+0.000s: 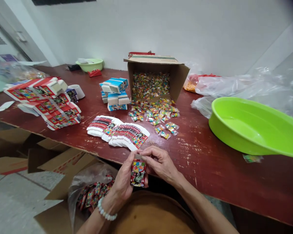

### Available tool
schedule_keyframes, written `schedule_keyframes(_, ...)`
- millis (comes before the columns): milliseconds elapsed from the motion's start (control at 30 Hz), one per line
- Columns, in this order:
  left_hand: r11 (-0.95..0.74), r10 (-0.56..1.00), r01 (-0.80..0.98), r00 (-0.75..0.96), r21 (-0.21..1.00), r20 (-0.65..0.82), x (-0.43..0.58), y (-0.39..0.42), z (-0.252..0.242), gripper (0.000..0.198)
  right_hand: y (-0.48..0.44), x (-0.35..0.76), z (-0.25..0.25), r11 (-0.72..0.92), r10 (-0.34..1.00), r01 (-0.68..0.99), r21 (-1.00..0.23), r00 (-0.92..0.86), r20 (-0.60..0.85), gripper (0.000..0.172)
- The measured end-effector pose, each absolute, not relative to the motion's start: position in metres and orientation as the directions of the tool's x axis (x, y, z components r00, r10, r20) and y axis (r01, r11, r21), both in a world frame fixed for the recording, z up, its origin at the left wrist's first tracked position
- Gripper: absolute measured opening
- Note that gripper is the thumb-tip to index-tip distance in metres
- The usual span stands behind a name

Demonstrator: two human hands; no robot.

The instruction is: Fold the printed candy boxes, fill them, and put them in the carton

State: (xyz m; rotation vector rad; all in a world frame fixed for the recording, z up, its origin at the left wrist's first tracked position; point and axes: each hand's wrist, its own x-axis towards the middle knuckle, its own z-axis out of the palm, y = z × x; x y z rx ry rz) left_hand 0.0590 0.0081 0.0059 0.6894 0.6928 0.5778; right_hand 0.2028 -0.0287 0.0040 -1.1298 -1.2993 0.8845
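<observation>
A small red and black candy box (138,172) stands upright in front of me, below the table's near edge. My left hand (124,177) is wrapped around its left side, with a beaded bracelet on the wrist. At the top of the box, the fingers of my right hand (161,164) pinch the pale top flap. Just beyond my hands lies a fanned row of flat, unfolded candy boxes (129,133). Past these, small clear packets of colourful candy (158,113) spill out of a cardboard carton (182,81) lying on its side.
Stacked red box bundles (51,100) stand at left, blue bundles (116,92) nearer the middle. A large green basin (249,130) sits at right beside plastic bags (224,86). Below the table, a plastic bag of filled red boxes (95,195) rests among open cartons (53,182).
</observation>
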Motion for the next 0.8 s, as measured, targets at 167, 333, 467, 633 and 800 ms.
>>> schedule_keyframes(167, 0.669, 0.667, -0.299, 0.646, 0.681, -0.372, 0.059, 0.01, 0.008, 0.055, -0.026, 0.199, -0.004, 0.151, 0.957, -0.064, -0.986, 0.258, 0.13, 0.03)
schedule_keyframes(333, 0.602, 0.761, -0.348, 0.524, 0.719, -0.384, 0.063, 0.008, 0.008, 0.052, -0.028, 0.198, -0.002, 0.354, 0.885, 0.198, -0.914, 0.245, 0.396, 0.012)
schedule_keyframes(467, 0.568, 0.792, -0.346, 0.475, 0.747, -0.382, 0.066, 0.005, 0.007, 0.046, -0.03, 0.199, 0.003, 0.363, 0.897, 0.235, -0.902, 0.175, 0.407, 0.013)
schedule_keyframes(633, 0.654, 0.701, -0.29, 0.577, 0.698, -0.418, 0.067, 0.008, 0.018, 0.052, -0.026, 0.198, 0.007, 0.239, 0.927, 0.088, -0.967, 0.276, 0.254, 0.018)
schedule_keyframes(800, 0.716, 0.61, -0.242, 0.672, 0.655, -0.419, 0.064, 0.013, 0.025, 0.052, -0.027, 0.205, 0.016, 0.372, 0.916, 0.238, -0.897, 0.063, 0.397, 0.007)
